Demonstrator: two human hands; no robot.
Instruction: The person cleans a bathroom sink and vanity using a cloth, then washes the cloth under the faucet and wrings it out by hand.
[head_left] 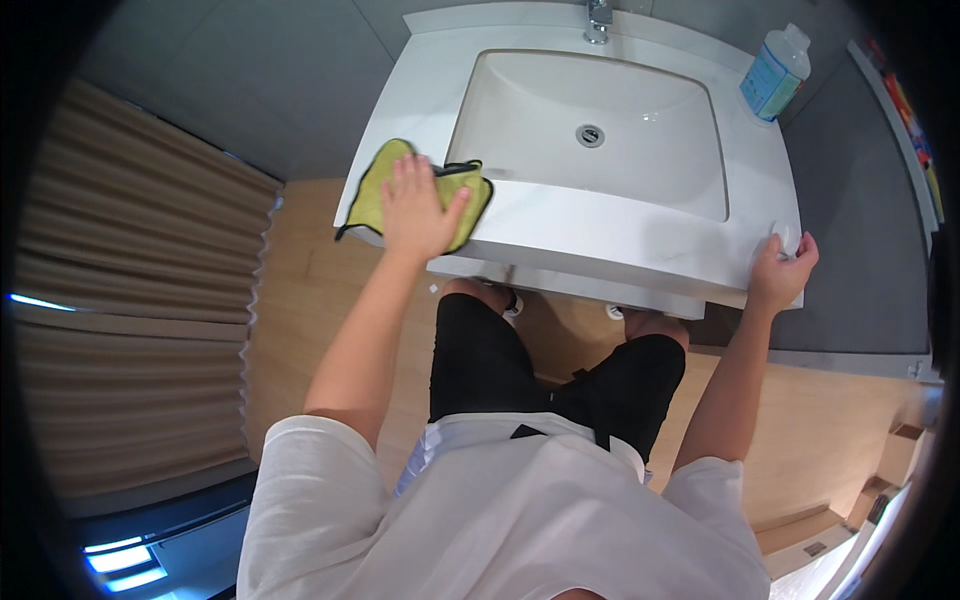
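Observation:
My left hand (418, 212) lies flat, fingers stretched out, on a yellow-green cloth (373, 196) with dark edging. The cloth is spread over the front left corner of the white washstand counter (620, 228), and part of it hangs at the front edge. At the front right corner, my right hand (780, 270) has its fingers closed around a small white rounded thing (786, 237), whose kind I cannot make out. The white basin (660, 120) set into the counter lies between my hands, with a round metal drain (590, 136) in it.
A chrome faucet (598, 22) stands behind the basin. On the counter's back right is a white bottle (776, 75) with a blue label. A grey panel (850, 200) borders the right side. Brown pleated curtains (140, 280) hang on the left above a wooden floor (310, 300).

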